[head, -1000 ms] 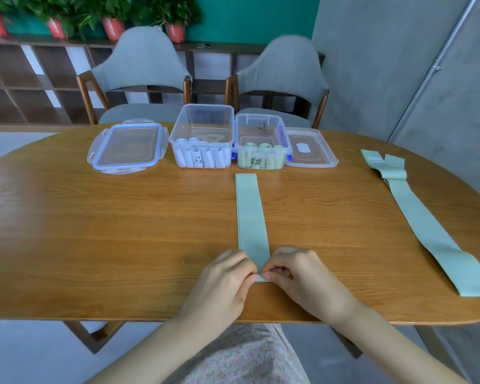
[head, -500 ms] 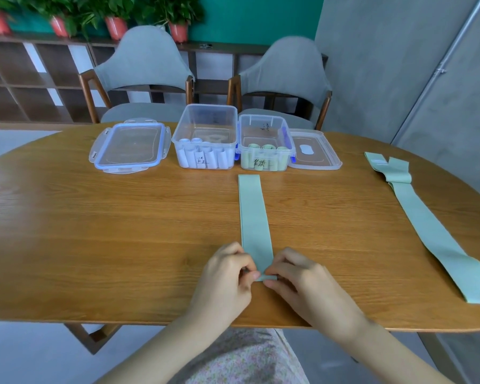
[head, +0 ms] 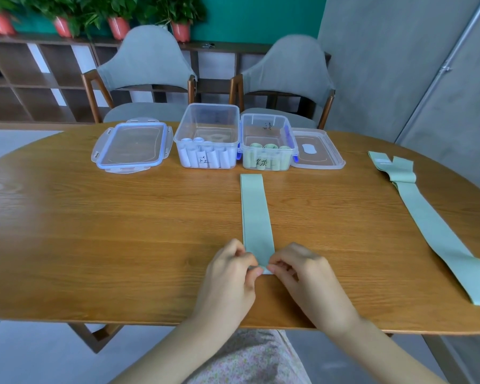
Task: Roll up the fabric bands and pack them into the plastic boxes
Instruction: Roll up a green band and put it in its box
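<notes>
A pale green fabric band [head: 255,212] lies flat on the wooden table [head: 94,231], running from the boxes toward me. My left hand [head: 230,273] and my right hand [head: 302,273] pinch its near end from either side, where a small roll has formed. Behind it stand two clear plastic boxes: the larger one [head: 208,135] holds white rolls, the smaller one [head: 268,142] holds green rolls. More green bands [head: 432,220] lie stretched along the right side of the table.
Two loose lids lie flat: a blue-trimmed one [head: 130,146] left of the boxes, a clear one [head: 316,152] right of them. Two grey chairs [head: 147,79] stand behind the table. A shelf with potted plants lines the back wall.
Both hands stay at the band's near end, with fingers shifting slightly on the small roll. The camera view has drifted a little.
</notes>
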{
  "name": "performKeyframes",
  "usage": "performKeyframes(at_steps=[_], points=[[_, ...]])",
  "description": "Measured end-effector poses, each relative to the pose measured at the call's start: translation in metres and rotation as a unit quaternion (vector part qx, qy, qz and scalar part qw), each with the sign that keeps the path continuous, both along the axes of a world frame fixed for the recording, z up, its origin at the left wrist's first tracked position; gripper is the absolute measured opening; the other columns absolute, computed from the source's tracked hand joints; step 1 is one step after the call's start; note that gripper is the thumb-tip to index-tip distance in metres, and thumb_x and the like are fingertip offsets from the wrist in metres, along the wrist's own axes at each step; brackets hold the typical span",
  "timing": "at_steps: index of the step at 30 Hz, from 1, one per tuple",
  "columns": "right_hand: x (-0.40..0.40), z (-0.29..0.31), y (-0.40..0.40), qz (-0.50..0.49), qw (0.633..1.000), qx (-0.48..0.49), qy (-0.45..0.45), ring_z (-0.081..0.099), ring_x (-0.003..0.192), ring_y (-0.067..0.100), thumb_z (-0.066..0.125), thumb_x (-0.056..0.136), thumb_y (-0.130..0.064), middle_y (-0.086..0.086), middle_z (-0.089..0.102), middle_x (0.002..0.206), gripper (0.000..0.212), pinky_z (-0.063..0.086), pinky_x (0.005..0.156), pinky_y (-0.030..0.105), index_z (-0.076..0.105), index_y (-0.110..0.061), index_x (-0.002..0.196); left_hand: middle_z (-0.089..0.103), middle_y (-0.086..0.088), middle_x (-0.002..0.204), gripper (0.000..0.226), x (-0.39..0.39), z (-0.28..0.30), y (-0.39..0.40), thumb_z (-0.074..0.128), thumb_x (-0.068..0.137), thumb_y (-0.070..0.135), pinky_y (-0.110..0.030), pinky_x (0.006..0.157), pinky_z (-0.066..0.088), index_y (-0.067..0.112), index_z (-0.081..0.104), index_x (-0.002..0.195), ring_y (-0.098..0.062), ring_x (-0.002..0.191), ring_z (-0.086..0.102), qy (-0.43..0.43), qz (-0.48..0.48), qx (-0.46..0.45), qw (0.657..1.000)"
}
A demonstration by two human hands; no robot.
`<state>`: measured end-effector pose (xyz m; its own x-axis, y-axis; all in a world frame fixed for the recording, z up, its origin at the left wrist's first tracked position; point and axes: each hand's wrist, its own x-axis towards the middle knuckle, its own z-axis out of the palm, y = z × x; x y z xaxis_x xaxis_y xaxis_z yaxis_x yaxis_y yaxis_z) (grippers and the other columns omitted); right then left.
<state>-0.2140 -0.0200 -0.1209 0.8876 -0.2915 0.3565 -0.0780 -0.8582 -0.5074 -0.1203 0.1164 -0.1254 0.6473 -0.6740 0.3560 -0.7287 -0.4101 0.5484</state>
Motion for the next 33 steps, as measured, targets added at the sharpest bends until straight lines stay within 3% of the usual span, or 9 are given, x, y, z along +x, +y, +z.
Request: performKeyframes(at_steps=[7, 11, 16, 21, 24, 28, 30, 33], points=[[0.000, 0.002, 0.000, 0.001, 0.999, -0.033, 0.025, 0.055, 0.068, 0.008, 0.067, 0.085, -0.024, -0.009, 0.053, 0.088, 0.005, 0.051, 0.057, 0.034, 0.070, -0.021, 0.088, 0.042, 0.007, 0.075, 0.025, -0.002, 0.003, -0.008, 0.069, 0.080, 0.010, -0.028, 0.056, 0.037, 0.015, 0.045, 0.074, -0.014, 0.065, 0.044, 0.024, 0.061, -0.031, 0.997], [0.004, 0.006, -0.001, -0.020, 0.999, -0.012, 0.036, 0.057, 0.070, 0.013, 0.065, 0.088, -0.026, -0.006, 0.054, 0.086, 0.009, 0.051, 0.062, 0.037, 0.073, -0.022, 0.090, 0.043, 0.005, 0.075, 0.021, -0.005, 0.005, -0.012, 0.065, 0.085, 0.011, -0.026, 0.052, 0.030, 0.015, 0.047, 0.073, -0.015, 0.061, 0.042, -0.002, 0.074, -0.019, 0.997], [0.007, 0.006, 0.007, -0.048, 0.998, -0.013, 0.036, 0.061, 0.069, 0.017, 0.067, 0.086, -0.018, -0.002, 0.062, 0.082, 0.006, 0.052, 0.060, 0.036, 0.074, -0.018, 0.085, 0.048, 0.001, 0.076, 0.019, -0.011, 0.005, -0.009, 0.070, 0.078, 0.006, -0.026, 0.052, 0.033, 0.013, 0.054, 0.071, -0.019, 0.060, 0.052, 0.011, 0.085, -0.017, 0.996], [0.006, 0.005, 0.015, -0.098, 0.995, 0.026, 0.003, 0.054, 0.062, 0.010, 0.078, 0.073, -0.007, -0.009, 0.060, 0.067, 0.015, 0.045, 0.058, 0.018, 0.071, -0.018, 0.080, 0.055, 0.002, 0.078, 0.015, -0.010, 0.002, -0.007, 0.070, 0.076, 0.001, -0.036, 0.058, 0.049, 0.014, 0.063, 0.074, -0.018, 0.066, 0.059, 0.049, 0.091, -0.042, 0.994], [0.004, 0.010, 0.018, -0.124, 0.989, 0.082, 0.012, 0.056, 0.064, 0.005, 0.079, 0.075, -0.012, -0.009, 0.063, 0.069, 0.015, 0.045, 0.069, 0.014, 0.073, -0.015, 0.088, 0.057, 0.004, 0.079, 0.016, -0.011, 0.002, -0.005, 0.072, 0.076, 0.001, -0.035, 0.063, 0.051, 0.015, 0.065, 0.074, -0.014, 0.069, 0.061, 0.072, 0.100, -0.055, 0.991], [0.001, 0.010, 0.018, -0.137, 0.985, 0.103, 0.014, 0.057, 0.062, 0.002, 0.079, 0.076, -0.017, -0.013, 0.063, 0.067, 0.009, 0.042, 0.066, 0.003, 0.073, -0.017, 0.084, 0.058, 0.007, 0.077, 0.014, -0.014, 0.005, -0.002, 0.074, 0.076, 0.005, -0.030, 0.063, 0.051, 0.018, 0.069, 0.075, -0.010, 0.067, 0.060, 0.082, 0.104, -0.056, 0.990], [0.001, 0.008, 0.019, -0.140, 0.986, 0.089, 0.004, 0.060, 0.070, 0.004, 0.079, 0.076, -0.017, -0.011, 0.067, 0.068, 0.007, 0.043, 0.064, 0.006, 0.073, -0.018, 0.080, 0.057, 0.008, 0.075, 0.014, -0.012, 0.006, -0.002, 0.074, 0.076, 0.006, -0.027, 0.061, 0.049, 0.019, 0.069, 0.073, -0.009, 0.065, 0.058, 0.076, 0.104, -0.048, 0.990], [0.002, 0.002, 0.022, -0.129, 0.991, 0.046, -0.002, 0.061, 0.063, 0.010, 0.076, 0.079, -0.013, -0.006, 0.067, 0.074, 0.005, 0.050, 0.060, 0.024, 0.074, -0.018, 0.079, 0.055, 0.008, 0.073, 0.014, -0.010, 0.008, -0.004, 0.072, 0.078, 0.007, -0.023, 0.058, 0.041, 0.018, 0.069, 0.069, -0.010, 0.063, 0.055, 0.063, 0.111, -0.041, 0.991]])
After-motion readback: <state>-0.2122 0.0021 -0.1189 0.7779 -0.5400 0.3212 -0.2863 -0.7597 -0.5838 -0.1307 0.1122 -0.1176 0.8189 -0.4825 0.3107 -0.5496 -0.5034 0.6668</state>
